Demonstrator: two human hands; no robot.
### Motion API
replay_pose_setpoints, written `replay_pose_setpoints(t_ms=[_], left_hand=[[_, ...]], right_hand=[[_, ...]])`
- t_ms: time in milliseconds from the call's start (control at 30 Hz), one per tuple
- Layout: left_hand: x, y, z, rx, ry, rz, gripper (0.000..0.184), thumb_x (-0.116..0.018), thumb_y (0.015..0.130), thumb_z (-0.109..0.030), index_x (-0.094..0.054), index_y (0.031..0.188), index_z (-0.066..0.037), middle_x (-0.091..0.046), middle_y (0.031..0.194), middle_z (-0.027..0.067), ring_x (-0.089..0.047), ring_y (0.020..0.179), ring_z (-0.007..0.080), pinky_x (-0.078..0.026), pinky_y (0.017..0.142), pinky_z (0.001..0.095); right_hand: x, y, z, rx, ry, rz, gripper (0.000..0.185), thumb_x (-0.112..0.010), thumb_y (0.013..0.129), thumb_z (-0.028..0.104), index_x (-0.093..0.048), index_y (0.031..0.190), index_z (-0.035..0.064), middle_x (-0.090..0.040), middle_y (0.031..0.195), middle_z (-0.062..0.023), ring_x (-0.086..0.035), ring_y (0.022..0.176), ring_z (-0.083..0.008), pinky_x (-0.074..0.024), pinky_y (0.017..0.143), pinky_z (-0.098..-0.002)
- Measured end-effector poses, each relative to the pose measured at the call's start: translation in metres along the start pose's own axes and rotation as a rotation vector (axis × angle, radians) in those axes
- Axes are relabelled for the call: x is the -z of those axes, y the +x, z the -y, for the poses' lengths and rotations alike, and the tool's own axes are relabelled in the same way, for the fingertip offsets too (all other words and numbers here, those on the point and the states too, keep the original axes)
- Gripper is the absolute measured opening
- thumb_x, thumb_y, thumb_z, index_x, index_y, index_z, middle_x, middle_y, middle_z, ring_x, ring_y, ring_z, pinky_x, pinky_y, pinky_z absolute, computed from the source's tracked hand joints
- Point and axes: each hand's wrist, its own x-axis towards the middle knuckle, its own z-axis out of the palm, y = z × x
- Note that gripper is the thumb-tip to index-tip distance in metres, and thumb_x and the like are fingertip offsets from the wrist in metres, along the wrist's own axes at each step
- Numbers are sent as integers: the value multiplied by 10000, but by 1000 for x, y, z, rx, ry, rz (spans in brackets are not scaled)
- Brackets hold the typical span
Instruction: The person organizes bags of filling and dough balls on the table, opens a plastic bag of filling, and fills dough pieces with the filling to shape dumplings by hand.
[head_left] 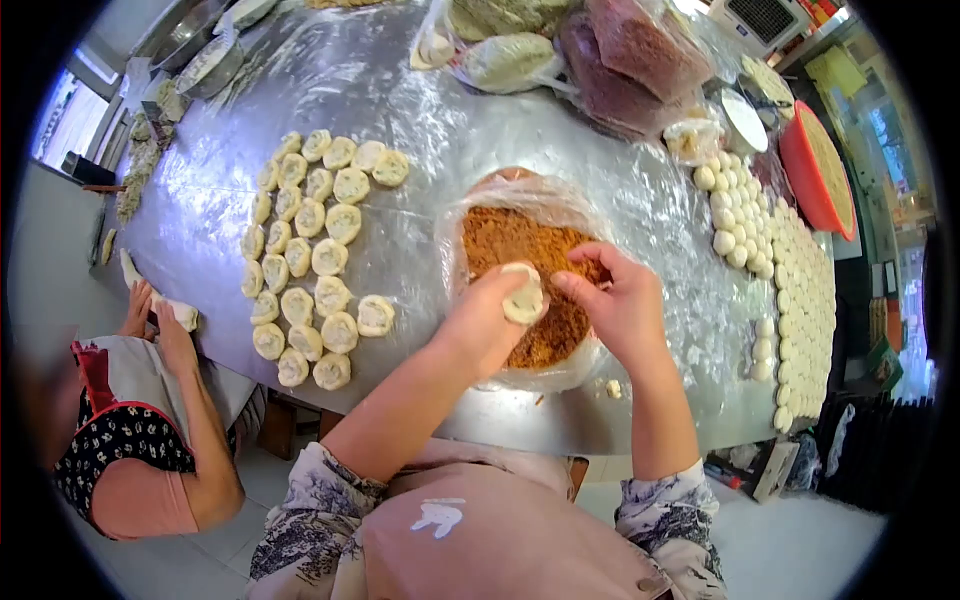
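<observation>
My left hand [488, 318] is closed around a small cupped round of dough [523, 294], its pale hollow side facing up. My right hand [622, 303] is just to the right, fingers curled in a pinch over the crumbly orange-brown filling [545, 335]. Whether a bit of filling sits between those fingertips I cannot make out. The filling lies in a container lined with a clear plastic bag [452, 235], beneath both hands. Left of it, several shaped dough pieces [330, 257] stand in rows on the metal table [420, 130].
Small dough balls [738, 215] and flattened dough rounds [806, 310] line the right side. Wrapped bags of filling [635, 60] and a red bowl [818, 170] are at the back. At left, another person's hands [160, 318] press a dough roll [184, 314].
</observation>
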Motion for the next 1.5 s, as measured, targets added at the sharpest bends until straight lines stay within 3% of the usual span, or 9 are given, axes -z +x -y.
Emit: replay_pose_setpoints(t_ms=[267,367,567,867,1167,1300,1433,1467,1500], left_hand=[[-7,-2,1,26,37,145,366,-330,1042,-192,-380,1343,10,-495,1277,137,-537,1125,229,-441,1008,403],[-9,1,4,30,58,115,373,-337,1042,-190,-374,1356,8,-486,1306,138,-516,1174,234,-424,1032,400],[-9,0,7,2,138,108,360,-373,1032,-165,-394,1351,0,-489,1313,138,-494,1225,241,-419,1045,404],[0,4,11,-14,130,129,329,-468,1002,-134,-419,1310,-28,-494,1243,130,-504,1172,230,-440,989,380],[0,-6,-2,-6,95,107,279,-462,1006,-141,-465,1255,-16,-546,1170,115,-564,1099,222,-478,981,379],[-1,-7,0,-1,152,115,301,-452,1012,-175,-462,1268,-16,-558,1181,115,-580,1112,252,-512,951,383],[-7,-16,-4,79,109,166,317,-434,1017,-176,-444,1296,-27,-557,1214,129,-576,1152,302,-549,910,397],[-12,-19,-6,132,82,211,310,-428,1023,-163,-448,1294,-13,-536,1241,112,-577,1094,219,-498,967,363],[-12,-20,-4,113,134,204,310,-430,1023,-162,-448,1296,-16,-541,1234,107,-577,1091,211,-499,954,353]], right_hand=[[-7,-10,8,253,-24,146,357,-692,806,81,-638,1158,65,-672,980,-184,-644,914,-349,-510,785,-394],[-6,-14,8,151,-68,180,334,-655,827,56,-640,1161,59,-672,988,-186,-647,900,-353,-515,771,-394],[-23,-14,-8,390,-116,-4,310,-627,846,38,-637,1153,74,-692,938,-175,-674,842,-334,-529,734,-403],[-31,-25,-2,197,14,-29,291,-653,837,37,-606,1122,65,-709,862,-118,-703,752,-269,-556,665,-342],[-25,-30,-28,-58,571,-3,386,-729,836,71,-555,1178,38,-694,923,-60,-659,795,-96,-548,708,-230],[-26,-34,-26,129,388,-19,471,-750,822,145,-546,1229,25,-656,1073,-116,-645,938,-148,-533,774,-282],[-27,-29,-27,512,-112,-54,776,-737,770,475,-460,1329,12,-496,1353,-182,-442,1277,-380,-372,1046,-443],[-35,-31,-33,504,-94,-7,849,-645,773,596,-428,1353,15,-458,1404,-174,-338,1350,-415,-256,1110,-487],[-42,-31,-37,530,-109,-61,822,-612,798,606,-439,1345,18,-476,1387,-171,-347,1344,-421,-264,1104,-494]])
